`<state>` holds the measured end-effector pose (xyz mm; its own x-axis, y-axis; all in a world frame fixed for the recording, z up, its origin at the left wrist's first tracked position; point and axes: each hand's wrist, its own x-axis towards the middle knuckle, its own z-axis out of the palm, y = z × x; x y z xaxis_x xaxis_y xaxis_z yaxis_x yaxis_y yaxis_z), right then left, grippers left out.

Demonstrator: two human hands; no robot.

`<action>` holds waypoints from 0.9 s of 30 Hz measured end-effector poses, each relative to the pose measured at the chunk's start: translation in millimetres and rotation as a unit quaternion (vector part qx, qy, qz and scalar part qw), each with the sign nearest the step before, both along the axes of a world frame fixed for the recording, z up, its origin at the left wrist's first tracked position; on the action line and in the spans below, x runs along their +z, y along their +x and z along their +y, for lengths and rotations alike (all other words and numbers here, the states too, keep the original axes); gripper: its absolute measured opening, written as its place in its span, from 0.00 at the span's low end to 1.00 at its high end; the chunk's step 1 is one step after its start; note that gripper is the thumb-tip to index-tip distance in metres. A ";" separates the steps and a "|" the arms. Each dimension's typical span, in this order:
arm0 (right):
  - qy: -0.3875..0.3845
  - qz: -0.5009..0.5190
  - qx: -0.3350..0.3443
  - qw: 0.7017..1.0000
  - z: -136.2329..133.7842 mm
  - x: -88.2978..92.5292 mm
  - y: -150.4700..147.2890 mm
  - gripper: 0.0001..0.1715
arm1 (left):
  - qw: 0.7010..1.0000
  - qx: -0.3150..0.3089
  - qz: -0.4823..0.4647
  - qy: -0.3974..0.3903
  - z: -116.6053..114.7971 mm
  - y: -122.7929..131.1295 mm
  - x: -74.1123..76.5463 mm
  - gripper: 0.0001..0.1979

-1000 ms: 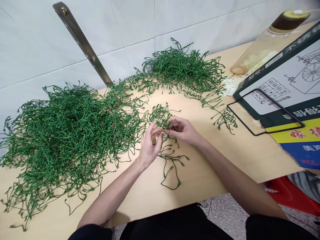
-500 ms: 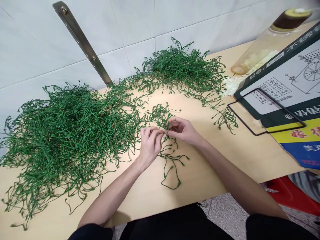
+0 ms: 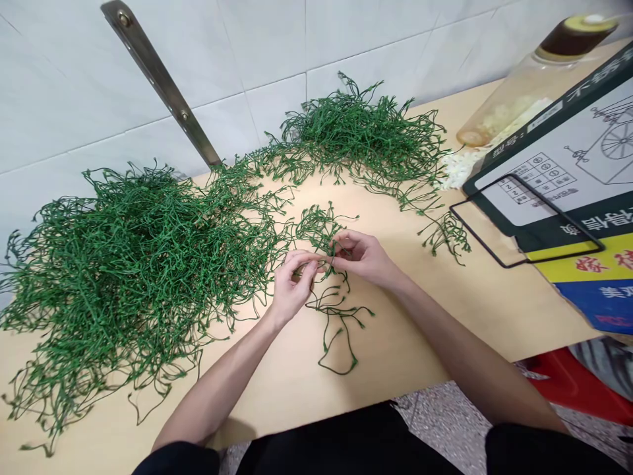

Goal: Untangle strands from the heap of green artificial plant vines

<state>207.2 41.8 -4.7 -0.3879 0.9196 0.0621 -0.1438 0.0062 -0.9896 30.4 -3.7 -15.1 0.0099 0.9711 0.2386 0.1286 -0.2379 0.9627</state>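
Green stems, small bunch: on table, at middle. Right hand: thumb and fingers pinched on stems at the bunch's near side. Left hand: fingertips drawn together, close against the right's; grip on any stem impossible to tell. Loose stems: nearer the front edge. Large heap: at left. Smaller heap: by wall. Bottle, printed box: at right.

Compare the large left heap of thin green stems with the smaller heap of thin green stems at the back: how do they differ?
The left heap covers far more of the pale tabletop than the back heap. The left heap sprawls well forward; the back heap lies close to the white tiled wall. Both are loose, tangled and green.
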 end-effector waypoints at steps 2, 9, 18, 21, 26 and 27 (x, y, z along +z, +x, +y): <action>-0.003 0.003 0.001 1.000 0.4 -0.3 0.4 0.19 | 0.998 -0.022 -0.056 -0.027 1.4 0.2 0.3 0.11; -0.005 0.002 -0.021 1.000 2.9 -2.9 3.2 0.19 | 0.976 -0.075 -0.175 -0.110 1.7 -1.2 3.4 0.18; -0.002 -0.014 -0.040 0.999 2.1 -4.0 0.9 0.20 | 0.992 -0.040 -0.107 -0.055 -2.3 2.4 -6.1 0.27; -0.006 -0.013 -0.046 0.999 1.9 -6.2 0.6 0.21 | 0.999 -0.002 -0.014 -0.028 -5.8 4.0 -9.9 0.26; -0.001 -0.015 -0.047 0.999 1.5 -7.9 -0.4 0.22 | 0.998 0.039 0.054 -0.006 -6.3 4.3 -11.3 0.27; 0.001 -0.016 -0.047 0.999 1.2 -7.8 -0.7 0.21 | 0.997 0.047 0.061 -0.003 -5.8 4.5 -10.6 0.27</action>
